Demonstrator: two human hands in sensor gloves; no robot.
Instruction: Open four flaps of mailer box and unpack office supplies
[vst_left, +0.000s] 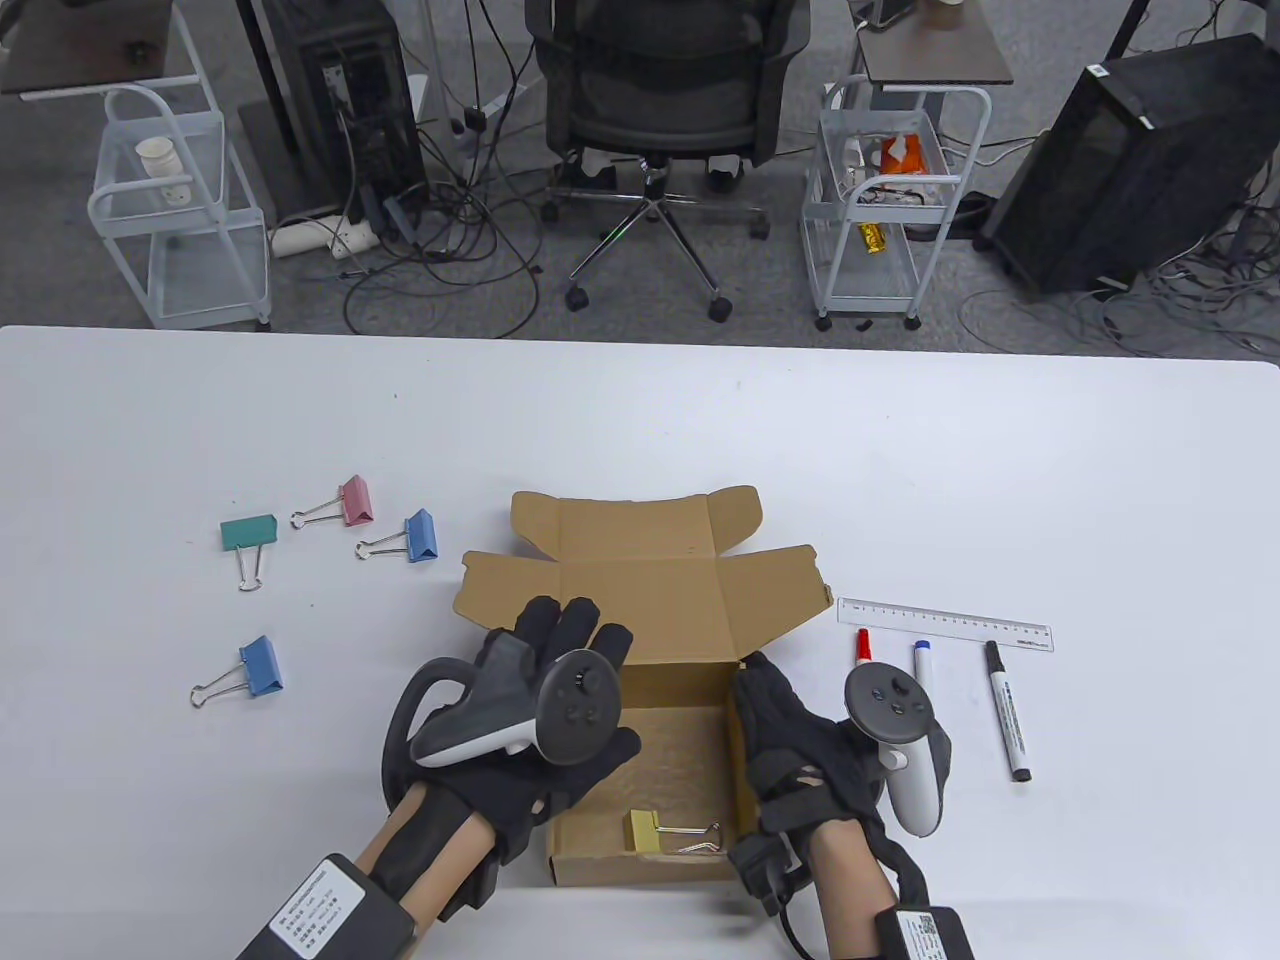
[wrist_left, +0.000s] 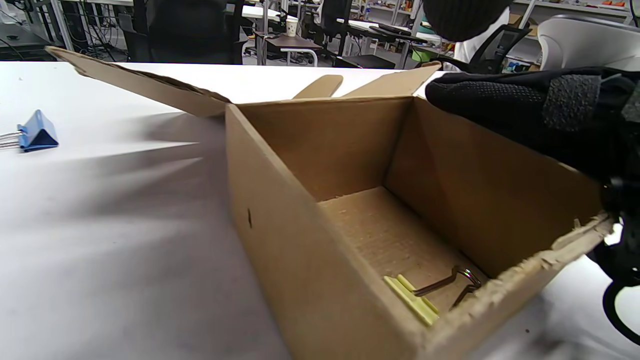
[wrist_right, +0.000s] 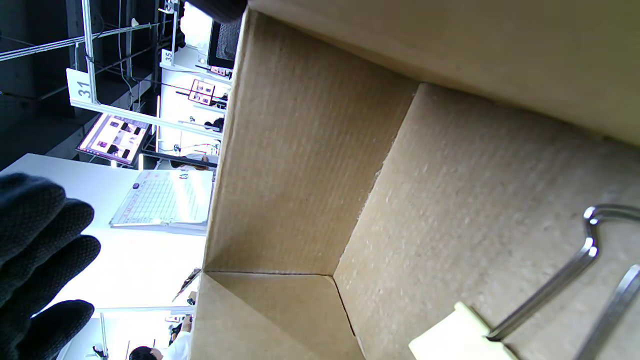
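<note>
The mailer box (vst_left: 650, 740) is seen open on the white table (vst_left: 640, 420), its flaps (vst_left: 640, 580) folded out on the far side. One yellow binder clip (vst_left: 650, 833) is left lying on the box floor, at the near end, its wire handles pointed toward the box's right wall.

The left hand (vst_left: 540, 720) is held over the box's left wall, with its fingers (vst_left: 565, 625) spread above the opening; nothing is gripped by it. The right hand (vst_left: 800, 760) is set against the box's right wall, and its fingertips are seen at the rim in the left wrist view; whether the wall is pinched cannot be told.

To the left of the box, four binder clips are laid out: a green one (vst_left: 248, 533), a pink one (vst_left: 355, 500), a blue one (vst_left: 421, 535), and a second blue one (vst_left: 262, 666) nearer the table's front edge. To the right of the box, a clear ruler (vst_left: 945, 623) is placed, with a red marker (vst_left: 863, 645), a blue marker (vst_left: 925, 668) and a black marker (vst_left: 1006, 710) just before it.
</note>
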